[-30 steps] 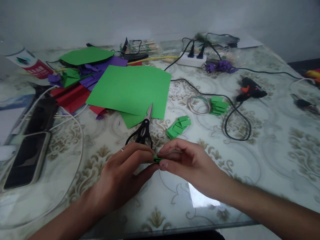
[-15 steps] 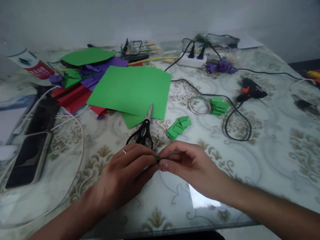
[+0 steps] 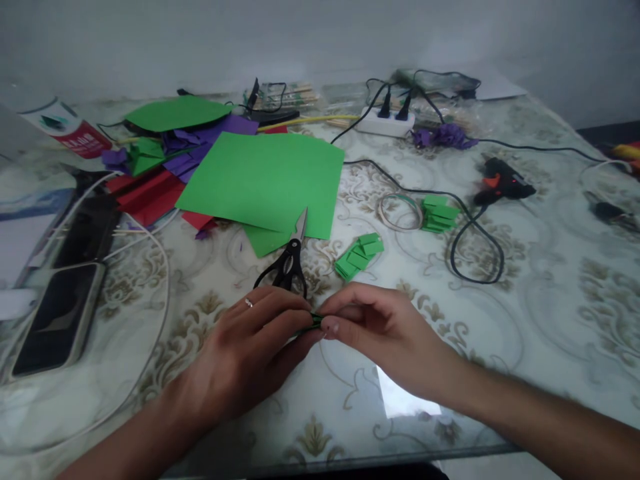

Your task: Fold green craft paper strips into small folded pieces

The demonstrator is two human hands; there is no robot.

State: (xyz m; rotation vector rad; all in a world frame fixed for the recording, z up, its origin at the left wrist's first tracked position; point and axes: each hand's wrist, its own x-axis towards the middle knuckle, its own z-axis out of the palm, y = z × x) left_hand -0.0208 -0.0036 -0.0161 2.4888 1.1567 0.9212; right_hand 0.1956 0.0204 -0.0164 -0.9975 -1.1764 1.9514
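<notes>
Between my two hands, near the table's front, is a small piece of folded green paper (image 3: 315, 321), mostly covered by fingers. My left hand (image 3: 260, 340), with a ring on one finger, pinches its left side. My right hand (image 3: 373, 327) grips the right end between thumb and fingertips. Just beyond the left hand lie black-handled scissors (image 3: 289, 257), blades pointing away over a large green sheet (image 3: 265, 180). A small stack of folded green pieces (image 3: 359, 255) rests past my right hand, and a second green stack (image 3: 439, 213) sits farther right beside a roll of tape (image 3: 399, 212).
A glue gun (image 3: 503, 181) lies at the right, its black cord looping on the patterned table. Behind is a white power strip (image 3: 385, 121) near crumpled purple paper (image 3: 445, 135). At left are a phone (image 3: 57, 320), white cable, red paper (image 3: 147, 197) and a paper cup (image 3: 70, 128).
Both hands stay almost in place, still gripping the folded green paper. Its visible edges pressed together, then parted slightly. The view has shifted a little.
</notes>
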